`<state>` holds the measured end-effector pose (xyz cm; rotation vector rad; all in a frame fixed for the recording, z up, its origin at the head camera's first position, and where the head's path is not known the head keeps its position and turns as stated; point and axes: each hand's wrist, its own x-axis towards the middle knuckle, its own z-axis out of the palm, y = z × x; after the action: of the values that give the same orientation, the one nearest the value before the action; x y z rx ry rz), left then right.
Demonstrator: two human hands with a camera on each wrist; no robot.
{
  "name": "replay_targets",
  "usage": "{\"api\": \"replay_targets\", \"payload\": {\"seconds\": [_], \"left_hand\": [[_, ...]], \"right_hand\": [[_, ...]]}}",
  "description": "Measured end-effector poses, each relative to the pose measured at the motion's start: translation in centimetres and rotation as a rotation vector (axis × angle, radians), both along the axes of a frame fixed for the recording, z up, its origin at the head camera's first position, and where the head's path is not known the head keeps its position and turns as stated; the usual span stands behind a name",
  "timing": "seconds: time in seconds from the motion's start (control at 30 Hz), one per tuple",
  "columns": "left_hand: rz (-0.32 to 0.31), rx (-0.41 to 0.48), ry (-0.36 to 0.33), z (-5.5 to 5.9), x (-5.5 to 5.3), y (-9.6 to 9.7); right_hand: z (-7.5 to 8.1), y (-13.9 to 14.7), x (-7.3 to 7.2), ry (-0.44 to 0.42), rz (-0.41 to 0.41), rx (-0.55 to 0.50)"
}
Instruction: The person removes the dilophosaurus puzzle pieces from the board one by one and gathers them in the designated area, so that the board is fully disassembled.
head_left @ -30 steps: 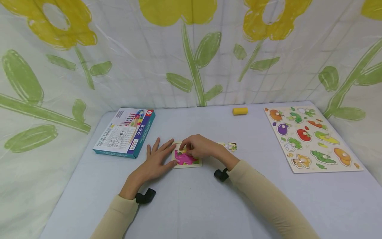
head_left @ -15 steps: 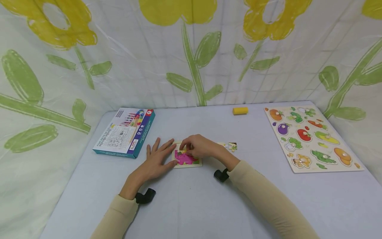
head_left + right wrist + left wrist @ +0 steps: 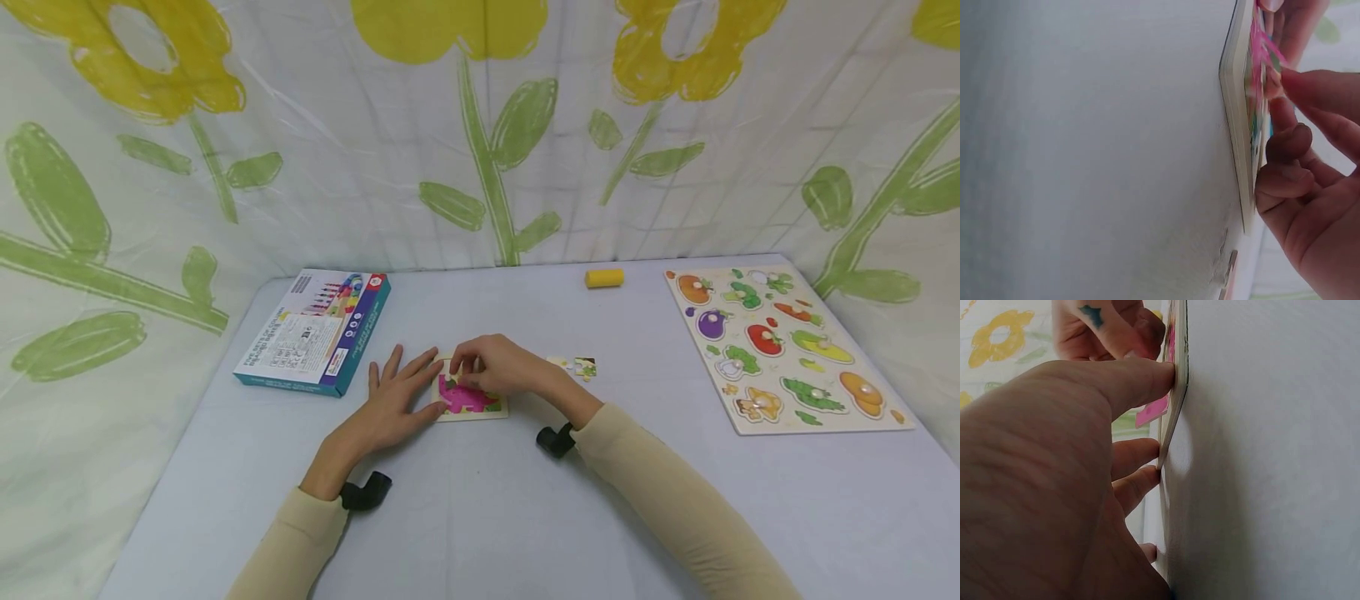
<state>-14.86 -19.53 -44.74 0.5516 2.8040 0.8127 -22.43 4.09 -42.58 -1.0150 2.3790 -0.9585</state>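
A small jigsaw board (image 3: 480, 417) with a pink animal picture and a pale frame lies on the table between both hands. My left hand (image 3: 386, 414) rests at its left side with fingers spread, the thumb touching the frame's edge. Over the upper right of the board, my right hand (image 3: 501, 367) pinches a pink-and-green puzzle piece between thumb and forefinger. That puzzle piece (image 3: 1152, 412) sticks out at a tilt from the board in the left wrist view. In the right wrist view the other right fingers curl near the board, and part of the picture is hidden.
Loose puzzle pieces (image 3: 585, 367) lie just right of the right hand. A flat box (image 3: 307, 333) is at the left, a yellow cylinder (image 3: 603, 278) at the back. At the right lies a vegetable peg puzzle (image 3: 772, 358). A flower-printed cloth (image 3: 337, 208) hangs behind the table.
The right fingers have shifted slightly up and left over the board, with the puzzle piece between them. The left hand stays where it was.
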Motion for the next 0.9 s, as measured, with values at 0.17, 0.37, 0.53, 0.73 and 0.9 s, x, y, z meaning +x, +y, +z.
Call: {"api": "replay_targets", "payload": {"seconds": [0.17,0.37,0.53,0.73,0.9], "left_hand": [[-0.002,0.001,-0.001,0.0,0.0,0.0],[-0.005,0.006,-0.002,0.0,-0.1,-0.1],[-0.002,0.006,-0.001,-0.1,-0.1,-0.1],[-0.005,0.015,0.001,-0.2,-0.1,-0.2],[-0.013,0.021,0.008,-0.2,-0.1,-0.2]], "right_hand": [[-0.1,-0.3,0.0,0.005,-0.010,-0.019],[-0.2,-0.7,0.1,0.014,-0.036,-0.004],[-0.2,-0.8,0.1,-0.007,-0.061,-0.006],[-0.3,-1.0,0.3,-0.033,-0.087,-0.011],[-0.2,-1.1,0.4,-0.035,-0.098,0.001]]}}
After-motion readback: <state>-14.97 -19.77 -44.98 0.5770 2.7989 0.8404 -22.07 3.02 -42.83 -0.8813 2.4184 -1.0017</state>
